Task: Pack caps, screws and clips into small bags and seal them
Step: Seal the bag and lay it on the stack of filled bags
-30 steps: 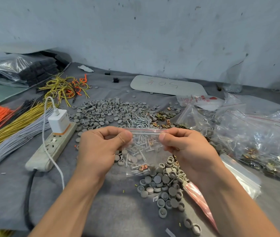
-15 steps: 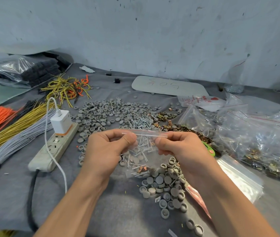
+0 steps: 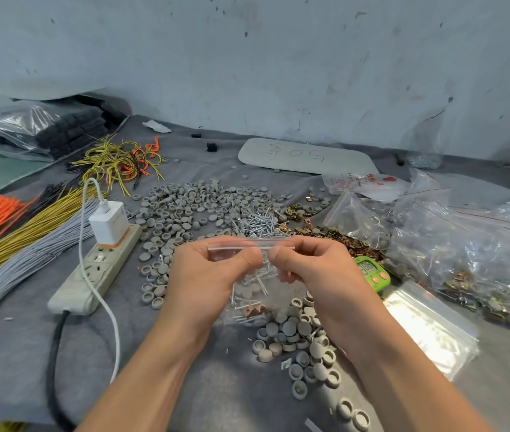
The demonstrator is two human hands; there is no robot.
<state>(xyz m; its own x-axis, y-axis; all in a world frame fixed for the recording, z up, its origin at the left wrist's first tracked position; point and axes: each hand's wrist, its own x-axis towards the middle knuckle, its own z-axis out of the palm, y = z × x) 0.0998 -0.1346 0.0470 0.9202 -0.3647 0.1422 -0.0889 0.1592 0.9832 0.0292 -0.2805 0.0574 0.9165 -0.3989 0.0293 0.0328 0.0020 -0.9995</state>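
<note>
A small clear zip bag with a red line along its top hangs above the table. It holds screws, grey caps and a brass clip. My left hand pinches its top strip on the left, and my right hand pinches the same strip on the right, thumbs almost touching at the middle. Loose grey caps lie under the bag, more caps are spread farther back, next to a pile of screws and brass clips.
A power strip with a white charger and cable lies at the left, beside bundles of grey, yellow and orange wires. Filled bags, a stack of empty bags and a green timer are at the right.
My two thumbs have slid toward each other along the bag's top strip, closing the gap between the hands. The green timer has come into sight behind my right hand.
</note>
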